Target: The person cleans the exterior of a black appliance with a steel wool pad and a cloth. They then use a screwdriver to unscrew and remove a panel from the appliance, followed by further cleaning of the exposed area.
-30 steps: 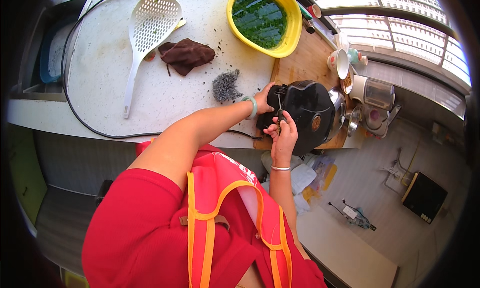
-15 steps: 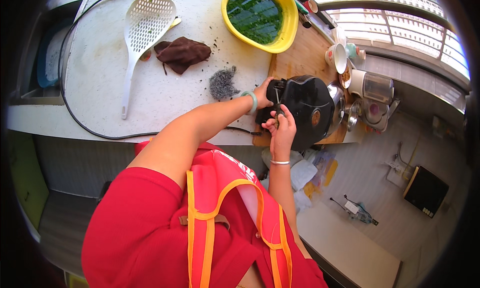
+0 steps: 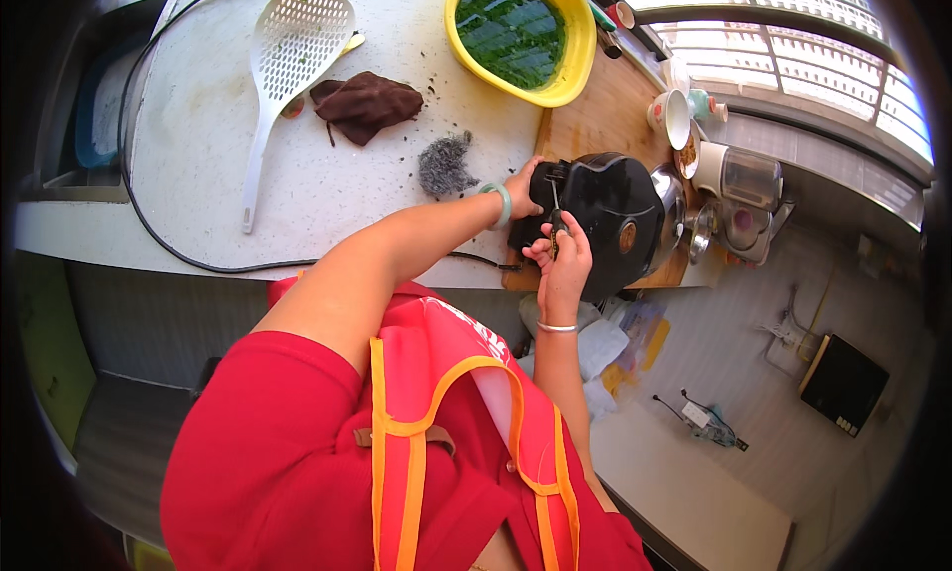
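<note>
A black appliance (image 3: 605, 229) with a round badge sits on a wooden board. My left hand (image 3: 521, 186), a pale green bangle at its wrist, grips the appliance's left part beside a hinge. My right hand (image 3: 563, 254) is closed on a screwdriver (image 3: 555, 202) with a dark handle, its metal shaft reaching to the hinge area. A grey steel-wool scourer (image 3: 444, 165) lies left of the appliance, near my left hand. A black cable (image 3: 248, 271) runs along the counter edge toward the appliance.
A yellow basin (image 3: 575, 65) of greens in water stands at the back, with a dark brown cloth (image 3: 365, 107) and white slotted ladle (image 3: 266, 115) leftward. A sink (image 3: 94, 100) is at far left; bowls (image 3: 667, 118) and containers (image 3: 749, 179) crowd the right, by the window.
The whole view has shifted slightly back and forth. Both hands stay at the appliance, my right hand and screwdriver moving only a little.
</note>
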Motion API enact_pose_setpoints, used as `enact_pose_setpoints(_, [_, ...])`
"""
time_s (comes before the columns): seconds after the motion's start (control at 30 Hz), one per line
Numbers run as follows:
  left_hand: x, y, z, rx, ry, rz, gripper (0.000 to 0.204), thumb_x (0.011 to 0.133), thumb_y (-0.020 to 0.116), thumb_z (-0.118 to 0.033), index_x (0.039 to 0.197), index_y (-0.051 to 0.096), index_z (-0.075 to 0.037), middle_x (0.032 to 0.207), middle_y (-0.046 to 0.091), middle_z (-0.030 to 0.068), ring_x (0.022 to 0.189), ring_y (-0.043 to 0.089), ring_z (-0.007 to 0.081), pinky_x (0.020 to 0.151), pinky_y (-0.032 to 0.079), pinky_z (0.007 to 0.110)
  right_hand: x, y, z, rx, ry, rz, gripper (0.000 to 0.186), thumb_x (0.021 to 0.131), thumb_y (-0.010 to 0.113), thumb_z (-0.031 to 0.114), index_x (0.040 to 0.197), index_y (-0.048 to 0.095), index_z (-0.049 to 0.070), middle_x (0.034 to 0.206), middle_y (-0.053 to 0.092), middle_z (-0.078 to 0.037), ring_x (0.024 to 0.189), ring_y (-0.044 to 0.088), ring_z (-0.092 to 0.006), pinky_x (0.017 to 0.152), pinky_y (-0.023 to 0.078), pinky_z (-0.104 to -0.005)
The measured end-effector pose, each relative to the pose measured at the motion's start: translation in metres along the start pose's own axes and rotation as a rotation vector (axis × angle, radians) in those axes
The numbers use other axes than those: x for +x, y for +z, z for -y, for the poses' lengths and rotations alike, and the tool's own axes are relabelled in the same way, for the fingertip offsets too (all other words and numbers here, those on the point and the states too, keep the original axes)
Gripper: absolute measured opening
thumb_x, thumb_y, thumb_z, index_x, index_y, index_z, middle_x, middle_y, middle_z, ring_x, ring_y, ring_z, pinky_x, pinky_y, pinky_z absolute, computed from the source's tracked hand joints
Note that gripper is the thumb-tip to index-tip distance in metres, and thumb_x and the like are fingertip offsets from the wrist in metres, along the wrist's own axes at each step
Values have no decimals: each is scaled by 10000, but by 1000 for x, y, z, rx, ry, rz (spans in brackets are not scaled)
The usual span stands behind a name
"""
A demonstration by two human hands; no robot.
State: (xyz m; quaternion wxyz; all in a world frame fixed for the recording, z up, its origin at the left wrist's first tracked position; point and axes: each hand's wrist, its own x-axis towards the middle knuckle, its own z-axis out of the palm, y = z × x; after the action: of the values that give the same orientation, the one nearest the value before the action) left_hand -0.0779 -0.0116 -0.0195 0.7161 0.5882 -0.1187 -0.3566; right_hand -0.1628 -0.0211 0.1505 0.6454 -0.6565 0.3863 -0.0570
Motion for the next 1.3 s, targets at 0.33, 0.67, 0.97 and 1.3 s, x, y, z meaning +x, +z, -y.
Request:
enact_pose_setpoints(0.33, [3, 3, 4, 2, 10, 1, 986, 616, 753, 17, 1393, 155, -86, 1263, 480, 154, 1172, 470, 254, 1002, 368, 324, -4, -1, 0, -5, -12, 2, 339, 900, 415, 65, 1221, 423, -43, 904, 566, -126, 593, 567, -135, 551, 543, -308])
enact_pose_setpoints(0.67, [-1, 1, -12, 58, -43, 3, 995, 628, 752, -2, 1406, 138, -99, 1261, 488, 172, 1157, 488, 271, 996, 378, 340, 6, -4, 0, 21, 10, 11, 361, 900, 409, 54, 1243, 398, -59, 907, 559, -123, 574, 563, -130, 537, 543, -306])
enact_pose_setpoints(0.97, [0, 1, -6, 58, -18, -1, 996, 626, 752, -1, 1406, 140, -93, 1253, 490, 174, 1150, 494, 277, 985, 388, 333, 4, 1, 2, 8, -19, 1, 368, 895, 405, 45, 1245, 391, -65, 938, 540, -133, 592, 567, -138, 548, 542, -308])
enact_pose_setpoints(1.3, [2, 2, -7, 50, -24, -8, 997, 628, 750, 0, 1409, 134, -86, 1256, 488, 166, 1160, 486, 271, 994, 379, 331, -4, 7, 3, 31, -34, -21, 367, 900, 385, 78, 1247, 397, -43, 927, 559, -134, 604, 568, -145, 582, 550, -324])
